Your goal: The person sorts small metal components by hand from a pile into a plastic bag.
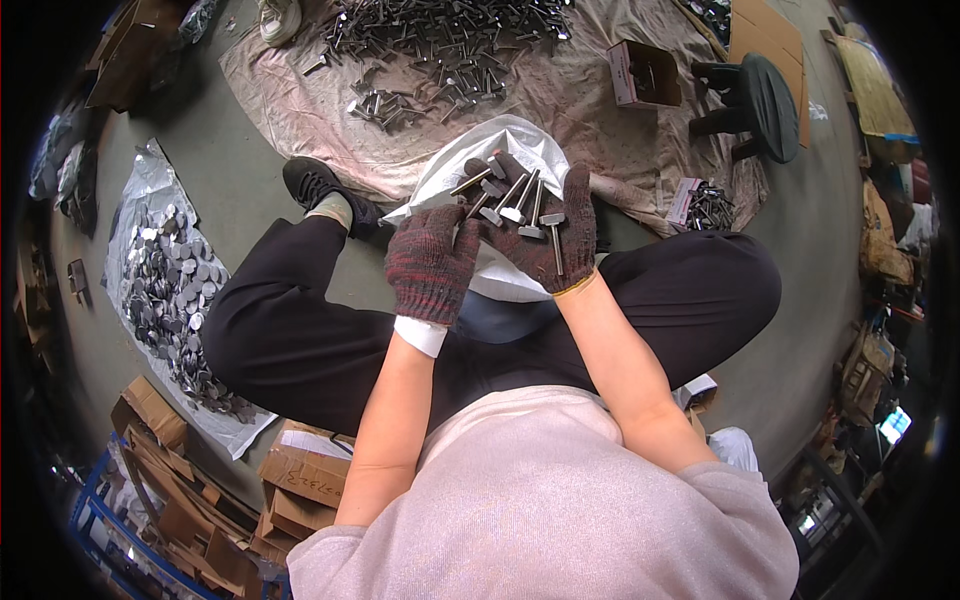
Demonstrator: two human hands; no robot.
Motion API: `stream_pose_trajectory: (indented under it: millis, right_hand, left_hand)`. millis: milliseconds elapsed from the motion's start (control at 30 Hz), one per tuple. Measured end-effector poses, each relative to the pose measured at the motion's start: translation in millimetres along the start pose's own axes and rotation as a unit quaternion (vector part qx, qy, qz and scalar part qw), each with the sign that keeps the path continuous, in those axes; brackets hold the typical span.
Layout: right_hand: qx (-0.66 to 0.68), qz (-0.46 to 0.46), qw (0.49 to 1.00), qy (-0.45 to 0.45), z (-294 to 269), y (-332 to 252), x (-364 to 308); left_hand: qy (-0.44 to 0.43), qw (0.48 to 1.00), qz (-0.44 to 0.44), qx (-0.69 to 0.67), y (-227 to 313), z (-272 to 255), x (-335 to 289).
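While the right hand lies spread under T-shaped metal pieces at upper centre, the left hand bends beside them, any pinch unclear, in what seems sorting, next probably calling for singling one out.

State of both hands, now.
Left hand: partly curled; whether it grips anything cannot be told.
Right hand: open, palm up, holding several T-shaped metal pieces.

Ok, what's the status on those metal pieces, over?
Right grip open, palm up, T-shaped metal pieces lying on it. Left grip curled close beside them; contact unclear. White sack beneath; nothing visibly in the way.
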State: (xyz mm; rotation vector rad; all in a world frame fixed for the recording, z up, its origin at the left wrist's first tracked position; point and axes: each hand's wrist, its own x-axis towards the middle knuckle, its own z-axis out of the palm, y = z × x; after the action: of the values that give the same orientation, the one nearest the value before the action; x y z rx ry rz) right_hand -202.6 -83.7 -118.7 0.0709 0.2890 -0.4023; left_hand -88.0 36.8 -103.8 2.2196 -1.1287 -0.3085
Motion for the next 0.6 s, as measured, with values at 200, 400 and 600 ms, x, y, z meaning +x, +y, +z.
stream_pose_trajectory:
  millis: [200, 400, 600]
  right_hand:
    - [0.004, 0.007, 1.0, -0.013, -0.9, 0.5, -0.1]
    - [0.004, 0.002, 1.0, -0.006, -1.7, 1.0, -1.7]
    - [0.008, -0.001, 1.0, 0.003, 3.0, 1.1, -3.8]
  left_hand:
    - [-0.004, 1.0, 0.013, 0.013, -5.2, 2.4, -1.6]
    - [-0.011, 0.998, -0.024, -0.064, -10.9, 3.3, -2.6]
    - [-0.024, 0.989, -0.067, -0.133, -16.8, 1.0, -4.0]
